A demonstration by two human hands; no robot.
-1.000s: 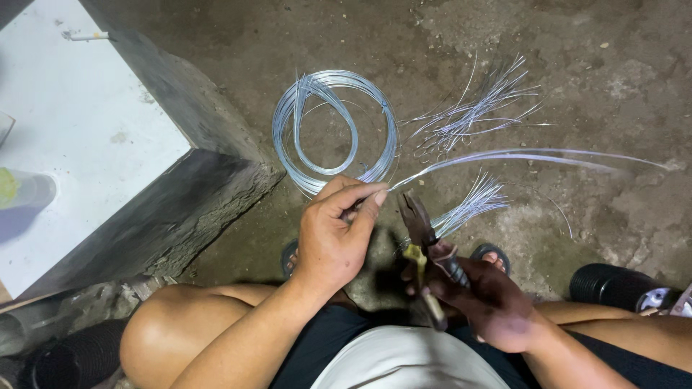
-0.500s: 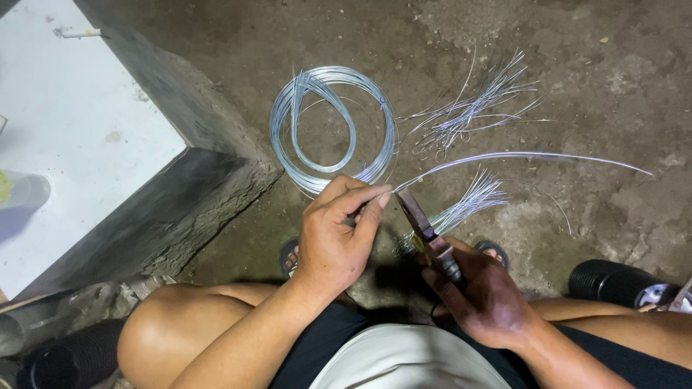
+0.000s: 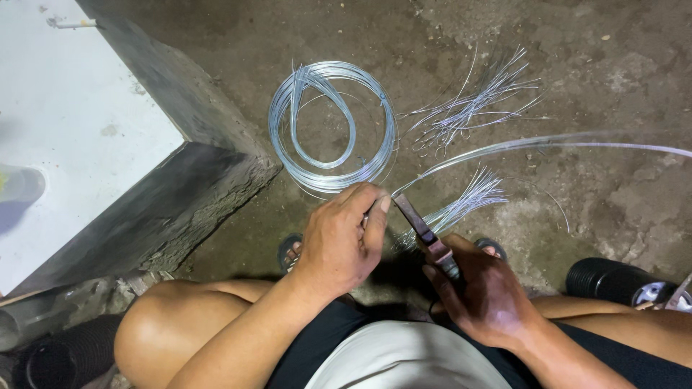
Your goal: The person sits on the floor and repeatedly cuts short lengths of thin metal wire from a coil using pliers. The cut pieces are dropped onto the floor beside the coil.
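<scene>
Rough grey concrete floor (image 3: 577, 43) is lying open ahead, a raised concrete ledge (image 3: 180, 194) bordering its left. The left hand (image 3: 339, 241) is pinching long silvery wire strands (image 3: 504, 148) beside the coiled silver wire ring (image 3: 333, 130). The right hand (image 3: 483, 292) is gripping rusty metal pliers (image 3: 425, 234), jaws closing on those strands.

the pliers (image 3: 424, 232) now stand with jaws shut and tip against the wire strand (image 3: 548, 146), just beside the left hand (image 3: 339, 241); one second ago they sat lower, jaws apart, yellow handle visible. the right hand (image 3: 484, 292) now has its grip shut around the handles and lies closer to the left hand. the strand's far end sweeps further right, blurred. the left thumb and fingers (image 3: 375, 216) pinch nearer the pliers.
</scene>
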